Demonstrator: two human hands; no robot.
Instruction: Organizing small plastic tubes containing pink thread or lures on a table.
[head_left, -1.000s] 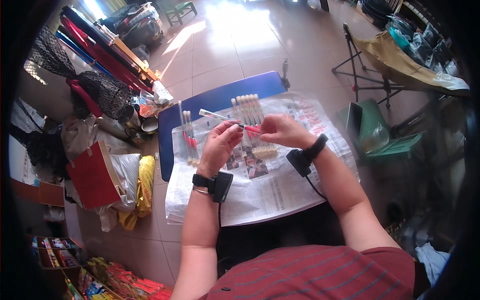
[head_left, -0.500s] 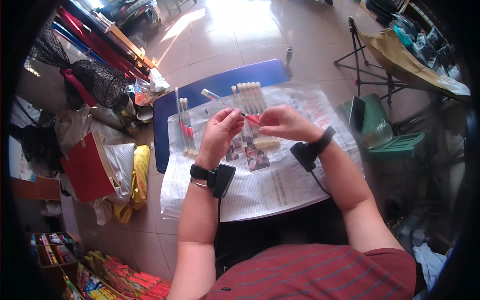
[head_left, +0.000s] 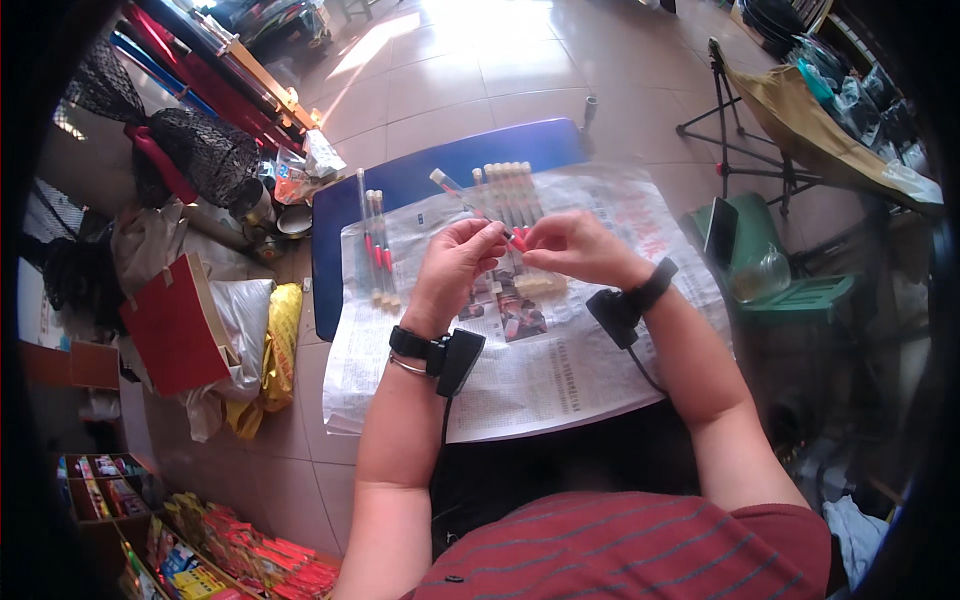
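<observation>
Thumb and fingers of my left hand (head_left: pixel 459 270) are pinched round a slim clear tube (head_left: pixel 452 187) with a pale cap, which slants up and away to the left. At its near end, between my hands, shows a slender red-and-dark piece (head_left: pixel 517 239). My right hand (head_left: pixel 575 250) closes its fingers on the red end; the fingertips partly hide it. Below both hands lies a newspaper (head_left: pixel 480 400) over a blue table (head_left: pixel 440 155). Several capped tubes (head_left: pixel 510 195) stand in a row beyond my hands, and a few more tubes (head_left: pixel 376 240) with red inside lie at the left.
To the right stands a green chair (head_left: pixel 790 295) holding a clear jar (head_left: pixel 765 280) and a dark flat panel (head_left: pixel 721 228). A red box (head_left: pixel 175 325) and a yellow bag (head_left: pixel 283 340) sit on the floor at left, above compartments of colourful packets (head_left: pixel 250 550).
My hands have come closer together, and less of the red piece shows between them. The capped tube has shifted slightly right in the picture, along with the whole view.
</observation>
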